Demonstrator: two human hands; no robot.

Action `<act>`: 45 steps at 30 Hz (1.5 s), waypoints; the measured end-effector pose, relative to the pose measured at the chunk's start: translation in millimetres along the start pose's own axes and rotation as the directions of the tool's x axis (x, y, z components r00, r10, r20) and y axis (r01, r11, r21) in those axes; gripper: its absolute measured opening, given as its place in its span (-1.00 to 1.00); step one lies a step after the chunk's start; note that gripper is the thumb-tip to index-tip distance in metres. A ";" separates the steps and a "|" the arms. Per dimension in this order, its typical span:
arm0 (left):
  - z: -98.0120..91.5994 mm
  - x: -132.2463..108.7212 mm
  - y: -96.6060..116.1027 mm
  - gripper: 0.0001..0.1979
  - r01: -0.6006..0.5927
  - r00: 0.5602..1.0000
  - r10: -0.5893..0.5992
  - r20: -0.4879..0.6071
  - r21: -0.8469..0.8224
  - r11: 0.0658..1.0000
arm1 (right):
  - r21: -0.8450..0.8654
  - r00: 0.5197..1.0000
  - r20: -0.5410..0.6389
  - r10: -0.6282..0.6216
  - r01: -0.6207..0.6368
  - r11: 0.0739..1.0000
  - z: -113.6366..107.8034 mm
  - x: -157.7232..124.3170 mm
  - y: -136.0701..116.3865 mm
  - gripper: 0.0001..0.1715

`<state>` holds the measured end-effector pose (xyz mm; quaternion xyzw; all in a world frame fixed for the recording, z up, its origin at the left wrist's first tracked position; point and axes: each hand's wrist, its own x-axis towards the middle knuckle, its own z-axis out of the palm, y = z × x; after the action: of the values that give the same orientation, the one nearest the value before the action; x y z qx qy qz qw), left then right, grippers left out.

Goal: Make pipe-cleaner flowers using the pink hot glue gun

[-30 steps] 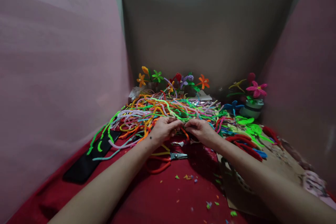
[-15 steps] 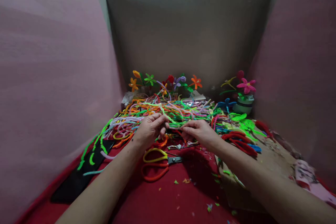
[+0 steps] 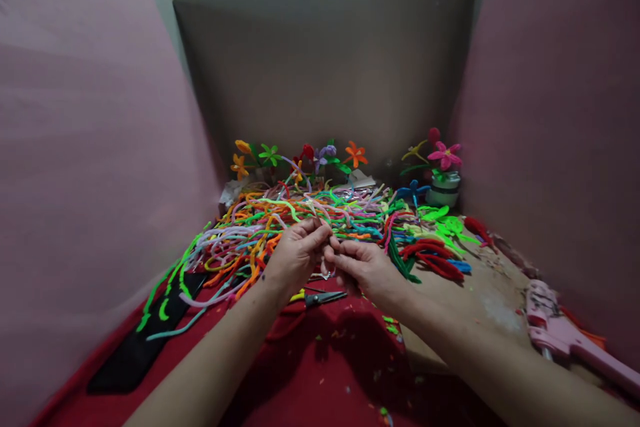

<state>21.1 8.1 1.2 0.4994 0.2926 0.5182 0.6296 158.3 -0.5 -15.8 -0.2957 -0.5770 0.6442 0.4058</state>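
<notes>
Fingers (image 3: 318,237) together; pink flower (image 3: 445,156) (above jar (image 3: 443,199))

Pink glue gun (image 3: 560,336) at right, flat black object (image 3: 125,355) at left, red cloth (image 3: 295,383)

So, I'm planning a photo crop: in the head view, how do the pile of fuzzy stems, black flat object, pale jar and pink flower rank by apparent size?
1. Pile of fuzzy stems, clearly largest
2. Black flat object, helped by being nearer the camera
3. Pale jar and pink flower: too alike to rank
</notes>
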 end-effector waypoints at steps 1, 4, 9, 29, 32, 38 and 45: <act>4.1 0.1 -0.5 -0.86 -0.012 1.000 0.012 -0.024 -0.007 1.000 | 0.005 0.999 -0.029 -0.038 0.038 0.999 -0.4 -0.2 1.4 -0.79; 17.4 -0.5 -2.3 -0.86 -0.040 0.992 0.035 -0.123 -0.039 0.998 | 0.013 0.981 -0.109 -0.159 0.161 0.987 -1.4 -0.1 8.7 -0.81; 33.8 -1.2 -6.0 -0.84 -0.113 0.968 0.103 -0.229 -0.032 0.993 | 0.053 0.962 -0.218 -0.166 0.182 0.982 1.2 0.0 15.7 -0.80; 36.2 23.3 -15.8 -0.85 -0.251 0.931 0.272 -0.245 0.113 0.961 | 0.206 0.937 -0.330 -0.112 0.187 0.961 -3.5 13.4 8.4 -0.71; 35.1 25.9 -16.7 -0.81 -0.203 0.952 0.227 -0.204 0.129 0.971 | 0.189 0.943 -0.315 -0.106 0.172 0.967 -9.5 11.3 8.9 -0.74; 42.5 25.7 -20.2 -0.83 -0.212 0.945 0.246 -0.217 0.171 0.962 | 0.213 0.940 -0.332 -0.082 0.159 0.964 -13.3 8.6 6.6 -0.77; 47.1 22.5 -23.3 -0.84 -0.201 0.936 0.254 -0.245 0.221 0.954 | 0.269 0.941 -0.339 -0.022 0.119 0.956 -9.0 11.2 8.3 -0.78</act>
<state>77.8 14.8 -1.6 0.5131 0.3643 0.6204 0.4682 158.9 13.7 -24.4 -0.3174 -0.4116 0.6464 0.5586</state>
